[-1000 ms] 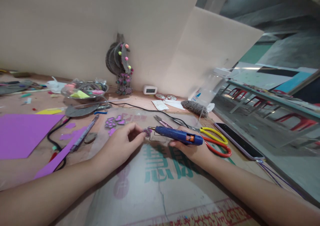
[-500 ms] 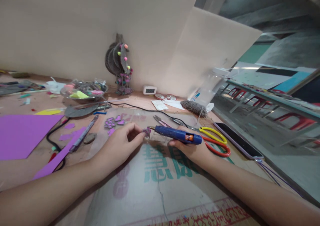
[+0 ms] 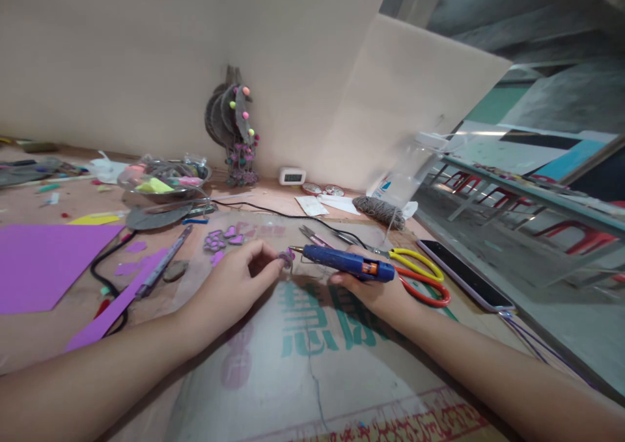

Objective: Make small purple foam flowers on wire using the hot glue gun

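At the centre of the frame, the fingers of the left hand [image 3: 249,273] pinch a small purple-and-grey piece [image 3: 285,259]; those of the right hand [image 3: 374,292] wrap around a blue glue gun [image 3: 336,260], its nozzle pointing at the piece. Heart-shaped pieces [image 3: 233,239] lie just beyond the left hand. Scissors [image 3: 420,293] crowd the right hand, with a phone [image 3: 461,276] farther right. A purple sheet [image 3: 53,266] is cut off by the left edge. Fingertips cover part of the piece; whether the nozzle touches it cannot be told. The glue gun's handle is hidden.
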Tool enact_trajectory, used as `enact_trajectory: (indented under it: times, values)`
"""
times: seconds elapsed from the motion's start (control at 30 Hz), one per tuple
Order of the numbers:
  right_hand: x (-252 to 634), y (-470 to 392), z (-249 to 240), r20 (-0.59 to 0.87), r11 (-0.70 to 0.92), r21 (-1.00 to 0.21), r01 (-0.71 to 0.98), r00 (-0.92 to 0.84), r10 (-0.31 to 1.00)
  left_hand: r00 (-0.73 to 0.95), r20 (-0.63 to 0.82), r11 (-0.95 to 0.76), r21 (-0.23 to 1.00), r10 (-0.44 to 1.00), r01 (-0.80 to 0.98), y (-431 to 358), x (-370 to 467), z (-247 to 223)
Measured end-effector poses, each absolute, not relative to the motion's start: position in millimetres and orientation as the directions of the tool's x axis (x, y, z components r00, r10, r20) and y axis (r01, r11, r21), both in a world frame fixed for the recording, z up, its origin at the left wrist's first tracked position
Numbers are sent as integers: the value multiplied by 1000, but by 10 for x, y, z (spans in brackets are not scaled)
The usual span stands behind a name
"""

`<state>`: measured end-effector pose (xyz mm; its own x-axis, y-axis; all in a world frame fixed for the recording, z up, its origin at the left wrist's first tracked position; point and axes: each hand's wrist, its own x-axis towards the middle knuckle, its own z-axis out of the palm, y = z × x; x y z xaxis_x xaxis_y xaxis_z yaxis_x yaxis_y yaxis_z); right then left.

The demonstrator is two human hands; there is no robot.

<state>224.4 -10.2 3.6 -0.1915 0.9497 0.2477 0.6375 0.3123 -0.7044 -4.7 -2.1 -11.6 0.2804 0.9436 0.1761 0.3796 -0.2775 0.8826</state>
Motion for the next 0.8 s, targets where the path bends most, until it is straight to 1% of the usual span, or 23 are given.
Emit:
enact_trajectory:
  times: [0.17, 0.33, 0.63, 0.8]
  values:
    - [2259, -99, 26, 240, 309, -694, 650, -196, 951, 277, 182, -282, 880, 943, 382, -22, -48, -108]
    - [2271, -98, 6, 272, 326, -680, 656, -187, 944, 273, 189, -287, 877, 943, 385, -26, -44, -105]
    - [2278, -100, 2, 258, 319, -701, 637, -190, 947, 261, 193, -284, 880, 946, 380, -12, -39, -119]
    - [2274, -94, -1, 271, 328, -688, 647, -190, 944, 255, 182, -271, 886, 950, 376, -14, -44, -113]
